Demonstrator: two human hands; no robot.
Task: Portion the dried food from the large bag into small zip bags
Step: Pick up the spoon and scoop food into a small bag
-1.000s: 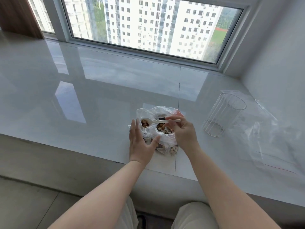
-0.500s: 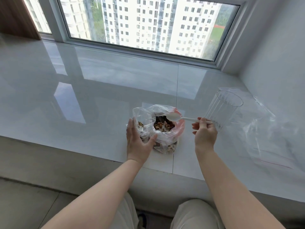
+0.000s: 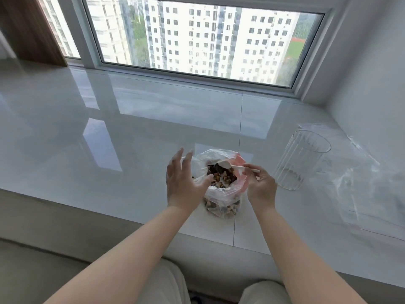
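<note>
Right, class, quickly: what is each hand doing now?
Left hand: open, fingers spread beside the clear plastic food bag.
Right hand: pinching the white plastic spoon.

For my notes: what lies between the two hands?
In the head view, the open food bag sits between left hand and right hand, which holds a spoon.

High-rise apartment home, window-bay setting: glossy white tiled sill ledge (image 3: 135, 128) across the centre, white-framed window (image 3: 197, 40) at 12 o'clock facing residential tower blocks (image 3: 210, 38), wood-grain panel (image 3: 28, 29) at 10 o'clock, plain white wall (image 3: 372, 73) at 2 o'clock.
</note>
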